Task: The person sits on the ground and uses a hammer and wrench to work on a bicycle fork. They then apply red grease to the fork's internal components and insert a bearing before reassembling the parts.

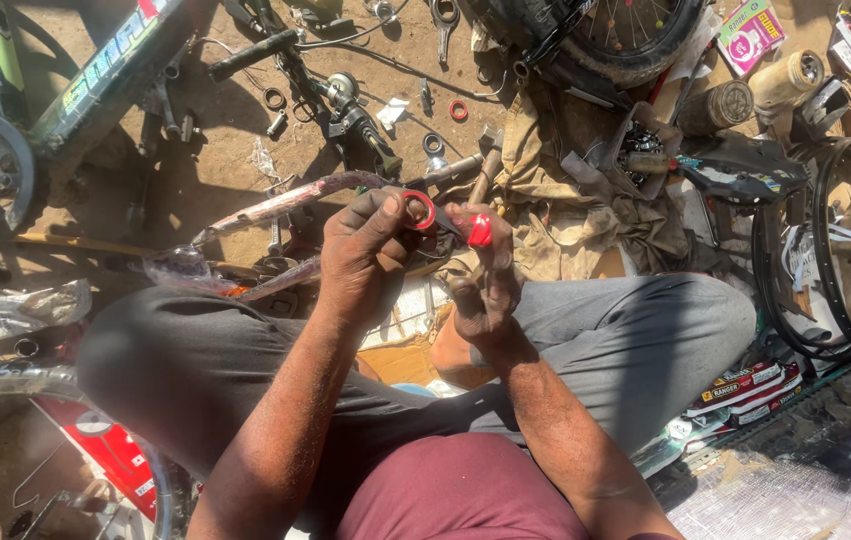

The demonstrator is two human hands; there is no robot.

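Note:
My left hand (366, 255) pinches a small red ring (419, 209) between thumb and fingers, held above my lap. Close beside it, my right hand (484, 285) grips a tool with a red handle (480, 230), whose dark tip points at the ring. Both hands hover over my crossed legs in grey trousers (636, 340). A bicycle fork wrapped in clear plastic (286, 203) lies just beyond my hands on the dirt.
A bicycle frame and crank (6, 130) lie at the left. Handlebars (336, 100), small rings and wrenches scatter on the dirt ahead. A wheel (636, 40), rags (566, 200), boxes and rims (846, 250) crowd the right. Another wheel (46, 440) sits at lower left.

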